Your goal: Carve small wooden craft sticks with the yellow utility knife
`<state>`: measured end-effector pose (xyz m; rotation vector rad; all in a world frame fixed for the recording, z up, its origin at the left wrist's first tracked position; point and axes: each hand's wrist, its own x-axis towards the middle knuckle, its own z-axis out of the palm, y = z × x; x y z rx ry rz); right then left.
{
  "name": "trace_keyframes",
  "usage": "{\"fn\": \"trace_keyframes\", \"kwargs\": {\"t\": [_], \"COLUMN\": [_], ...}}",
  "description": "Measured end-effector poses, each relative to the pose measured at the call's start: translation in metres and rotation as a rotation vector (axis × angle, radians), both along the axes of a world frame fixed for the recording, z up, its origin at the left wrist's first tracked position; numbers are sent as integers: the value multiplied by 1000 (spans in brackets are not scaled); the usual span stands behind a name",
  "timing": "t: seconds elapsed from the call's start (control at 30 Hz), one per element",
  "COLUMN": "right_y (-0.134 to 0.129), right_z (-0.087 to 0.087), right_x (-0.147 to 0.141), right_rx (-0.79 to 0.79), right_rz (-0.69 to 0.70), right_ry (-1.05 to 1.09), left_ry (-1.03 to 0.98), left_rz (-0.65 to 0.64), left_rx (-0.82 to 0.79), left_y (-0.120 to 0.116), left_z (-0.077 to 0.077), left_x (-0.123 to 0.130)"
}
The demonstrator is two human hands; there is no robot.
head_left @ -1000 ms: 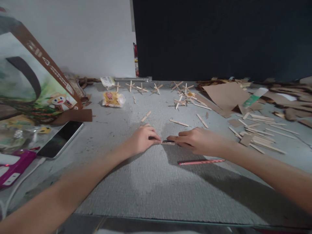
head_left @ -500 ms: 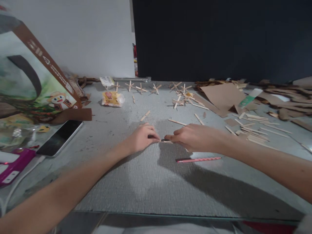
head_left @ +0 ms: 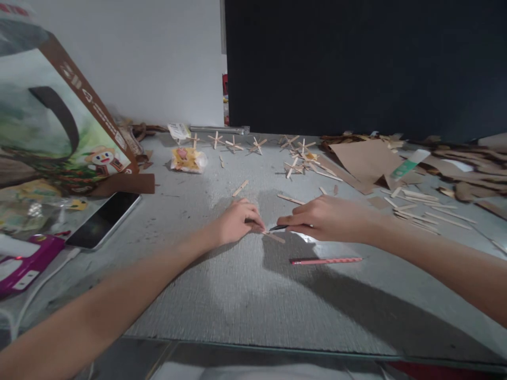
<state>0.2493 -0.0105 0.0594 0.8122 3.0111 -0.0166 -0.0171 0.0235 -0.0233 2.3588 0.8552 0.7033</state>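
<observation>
My left hand (head_left: 240, 221) pinches one end of a thin wooden stick (head_left: 275, 238) against the grey table (head_left: 222, 285). My right hand (head_left: 325, 217) is closed around a small dark pointed tool (head_left: 278, 227), its tip at the stick close to my left fingertips. What the tool is exactly cannot be made out. A pink pencil (head_left: 327, 260) lies just below my right hand. Beyond my hands lie a short stick (head_left: 240, 188) and another stick (head_left: 290, 199), with crossed-stick stars (head_left: 258, 145) farther back.
Loose sticks (head_left: 420, 208), brown cardboard (head_left: 360, 161) and a glue stick (head_left: 410, 164) lie to the right. On the left are a phone (head_left: 103, 220), a purple power strip (head_left: 35, 266), a large printed box (head_left: 59, 116) and a yellow packet (head_left: 187, 160).
My right hand has lifted slightly and drawn back right, uncovering more of the stick and the dark tool. The stick now slants down to the right. The whole view has shifted slightly.
</observation>
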Motion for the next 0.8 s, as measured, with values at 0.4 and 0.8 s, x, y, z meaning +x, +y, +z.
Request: {"fn": "trace_keyframes", "kwargs": {"t": [0.4, 0.8], "right_y": [8, 10], "right_z": [16, 16], "right_x": [-27, -24], "right_rx": [63, 31], "right_rz": [128, 111], "right_ry": [-230, -215], "left_ry": [162, 169], "left_rz": [40, 17], "left_rx": [14, 31], "left_y": [1, 2], "left_z": [2, 3], "left_x": [3, 2]}}
